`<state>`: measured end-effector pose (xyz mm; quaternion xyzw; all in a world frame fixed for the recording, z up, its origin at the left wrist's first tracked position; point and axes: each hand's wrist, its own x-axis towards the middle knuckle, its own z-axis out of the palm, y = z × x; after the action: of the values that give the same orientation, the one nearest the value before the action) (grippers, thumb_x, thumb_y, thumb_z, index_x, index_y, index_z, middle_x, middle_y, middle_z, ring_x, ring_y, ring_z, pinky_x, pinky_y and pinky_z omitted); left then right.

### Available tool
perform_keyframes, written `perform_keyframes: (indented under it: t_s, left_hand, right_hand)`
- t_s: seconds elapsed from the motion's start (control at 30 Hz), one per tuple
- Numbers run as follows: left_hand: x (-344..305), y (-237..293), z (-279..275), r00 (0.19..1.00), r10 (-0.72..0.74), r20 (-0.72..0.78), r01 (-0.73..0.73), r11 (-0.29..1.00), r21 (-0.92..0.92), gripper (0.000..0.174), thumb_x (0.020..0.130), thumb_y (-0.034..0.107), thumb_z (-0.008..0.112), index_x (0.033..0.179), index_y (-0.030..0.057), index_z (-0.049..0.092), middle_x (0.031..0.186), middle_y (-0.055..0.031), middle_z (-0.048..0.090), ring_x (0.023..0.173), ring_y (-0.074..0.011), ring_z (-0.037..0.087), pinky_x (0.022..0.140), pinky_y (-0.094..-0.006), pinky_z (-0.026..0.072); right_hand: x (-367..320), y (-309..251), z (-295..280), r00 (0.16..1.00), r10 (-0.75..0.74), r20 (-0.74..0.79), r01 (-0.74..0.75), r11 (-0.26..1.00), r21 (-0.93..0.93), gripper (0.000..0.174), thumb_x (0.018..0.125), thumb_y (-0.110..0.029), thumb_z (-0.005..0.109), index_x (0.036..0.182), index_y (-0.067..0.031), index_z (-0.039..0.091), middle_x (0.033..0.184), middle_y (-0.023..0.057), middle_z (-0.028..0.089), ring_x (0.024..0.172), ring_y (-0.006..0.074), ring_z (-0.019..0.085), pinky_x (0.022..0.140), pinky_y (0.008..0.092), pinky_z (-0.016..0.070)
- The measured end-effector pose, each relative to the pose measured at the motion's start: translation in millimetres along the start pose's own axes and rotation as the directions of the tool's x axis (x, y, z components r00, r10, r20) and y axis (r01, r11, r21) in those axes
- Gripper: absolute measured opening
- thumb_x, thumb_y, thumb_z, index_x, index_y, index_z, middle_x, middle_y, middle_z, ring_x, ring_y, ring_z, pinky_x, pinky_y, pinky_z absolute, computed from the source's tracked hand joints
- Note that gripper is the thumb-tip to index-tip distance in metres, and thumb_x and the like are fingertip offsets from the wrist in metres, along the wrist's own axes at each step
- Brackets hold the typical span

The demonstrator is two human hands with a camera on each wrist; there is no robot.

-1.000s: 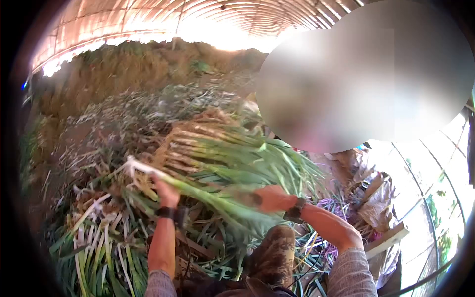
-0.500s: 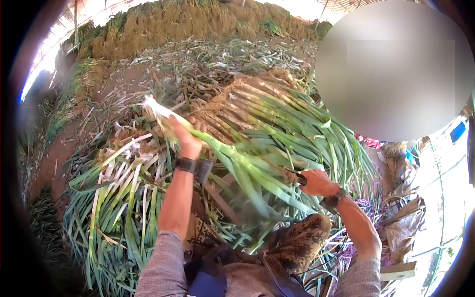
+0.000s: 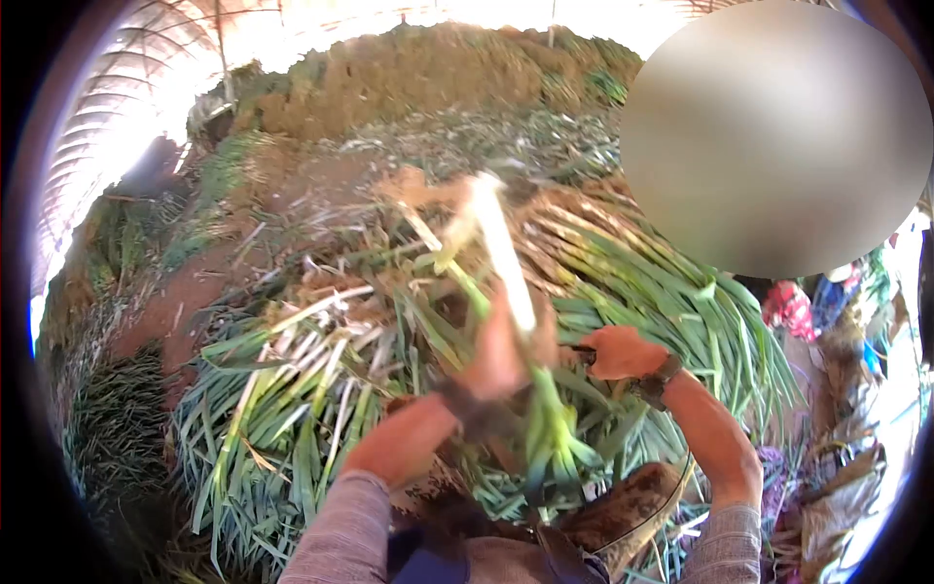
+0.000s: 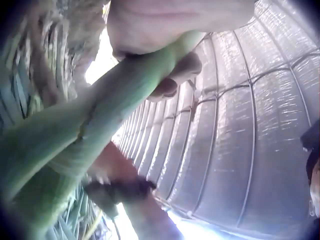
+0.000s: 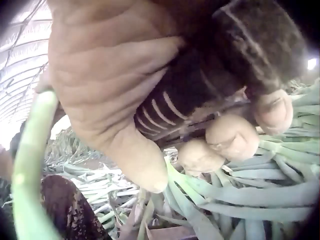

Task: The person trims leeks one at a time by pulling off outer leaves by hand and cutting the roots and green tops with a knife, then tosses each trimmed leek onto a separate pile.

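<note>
In the head view my left hand [image 3: 501,352] grips a thick leek-like stalk [image 3: 503,255], its white end pointing up and away and its green leaves hanging below. A thinner stalk [image 3: 471,290] with brown roots lies beside that hand; whether it is held, I cannot tell. The left wrist view shows the fingers round the green part [image 4: 117,95]. My right hand [image 3: 623,352] is just right of the stalk. Its fingers curl round a dark ridged handle [image 5: 170,107] in the right wrist view; the tool's working end is hidden. The held stalk [image 5: 32,165] stands apart from it there.
A row of rooted stalks [image 3: 671,277] lies to the right, and a pile of pale-ended ones [image 3: 292,409] to the left. Loose leaves cover the ground beyond, before a tall brown heap [image 3: 389,83]. A camouflage-patterned knee [image 3: 628,511] is below my hands.
My left hand has come right, close to the right hand. The stalk has swung from a slant to nearly upright in the head view, and its leafy end looks shorter. The head view has shifted.
</note>
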<state>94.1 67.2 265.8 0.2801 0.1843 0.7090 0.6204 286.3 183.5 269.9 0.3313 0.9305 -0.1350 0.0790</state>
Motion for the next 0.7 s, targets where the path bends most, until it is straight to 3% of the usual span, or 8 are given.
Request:
perform_keyframes:
  t_s: [0.07,0.13,0.27,0.33,0.43,0.47,0.6,0.7]
  left_hand:
    - [-9.2,-25.3,9.6,0.921,-0.095,0.377,0.111,0.994,-0.019,0.062,0.1,0.066,0.031,0.1,0.0097,0.057,0.066,0.0004,0.052,0.054,-0.0121,0.052,0.047,-0.0307,0.0461]
    - [-10.9,-54.5,6.8,0.884,-0.151,0.442,0.174,0.985,-0.013,0.067,0.099,0.068,0.027,0.1,0.0076,0.056,0.064,0.0021,0.048,0.053,-0.0116,0.049,0.049,-0.028,0.0438]
    - [-23.3,-51.1,34.4,0.905,-0.193,0.379,0.189,0.981,0.049,0.069,0.099,0.069,0.029,0.098,0.0054,0.054,0.063,0.0015,0.044,0.052,-0.012,0.046,0.05,-0.0269,0.0417]
    - [-19.4,-56.5,35.0,0.886,-0.218,0.409,0.22,0.975,0.042,0.069,0.099,0.069,0.029,0.098,0.0055,0.054,0.064,0.0014,0.044,0.052,-0.0125,0.046,0.051,-0.0275,0.0415]
    - [-16.9,-73.6,35.8,0.851,-0.254,0.46,0.277,0.961,0.018,0.068,0.098,0.07,0.028,0.097,0.0064,0.054,0.064,0.0012,0.044,0.053,-0.0132,0.045,0.051,-0.0285,0.0411]
    - [-18.1,-79.8,35.4,0.843,-0.255,0.474,0.289,0.957,-0.001,0.068,0.098,0.07,0.028,0.096,0.0071,0.054,0.063,0.0011,0.044,0.053,-0.0134,0.045,0.051,-0.0291,0.0408]
    - [-41.9,-81.8,27.6,0.922,-0.22,0.318,0.219,0.975,0.04,0.068,0.097,0.072,0.025,0.091,0.01,0.052,0.061,0.0011,0.043,0.051,-0.0123,0.044,0.049,-0.0285,0.0391]
    - [-44.9,-41.6,21.3,0.943,0.07,0.324,-0.122,0.982,0.143,0.077,0.092,0.079,0.02,0.083,0.0123,0.057,0.053,0.0025,0.043,0.041,-0.0127,0.043,0.039,-0.0284,0.0391]
  right_hand:
    - [34.9,0.0,8.2,0.994,-0.105,0.042,0.108,0.993,-0.053,0.03,0.076,-0.031,0.064,0.094,-0.009,0.072,0.09,0.0187,0.07,0.088,0.0391,0.067,0.077,0.0492,0.0509]
    - [49.4,15.7,12.8,0.921,-0.319,-0.225,0.338,0.94,0.048,0.028,0.084,-0.031,0.062,0.091,-0.0044,0.068,0.091,0.0222,0.068,0.086,0.0399,0.065,0.075,0.0492,0.0494]
    - [37.4,12.7,7.9,0.969,-0.213,-0.124,0.235,0.951,0.202,0.032,0.088,-0.031,0.06,0.107,-0.006,0.067,0.104,0.0205,0.068,0.096,0.0391,0.064,0.083,0.0471,0.0506]
    - [19.0,-13.9,0.3,0.853,-0.32,-0.413,0.513,0.658,0.551,0.042,0.084,-0.021,0.069,0.124,-0.0068,0.065,0.099,0.014,0.071,0.087,0.0218,0.066,0.078,0.0373,0.0534]
    - [38.7,-14.2,0.7,0.764,-0.313,-0.565,0.595,0.68,0.428,0.038,0.08,-0.021,0.074,0.113,-0.0056,0.069,0.09,0.0108,0.072,0.077,0.0195,0.065,0.073,0.0368,0.0537]
    - [29.7,-31.5,-19.9,0.653,-0.361,-0.665,0.539,0.839,0.073,0.032,0.079,-0.022,0.075,0.104,-0.0043,0.069,0.078,0.0059,0.069,0.067,0.0184,0.06,0.066,0.0365,0.0516]
    - [34.7,22.7,-52.0,0.782,0.382,-0.492,0.009,0.783,0.622,0.029,0.083,-0.026,0.073,0.09,0.0006,0.065,0.07,0.0045,0.064,0.059,0.017,0.055,0.058,0.035,0.0462]
    - [25.4,145.7,-20.8,0.768,0.54,-0.344,-0.235,0.737,0.633,0.036,0.077,-0.035,0.073,0.083,0.0011,0.07,0.074,0.0145,0.07,0.071,0.0265,0.068,0.066,0.0377,0.0517]
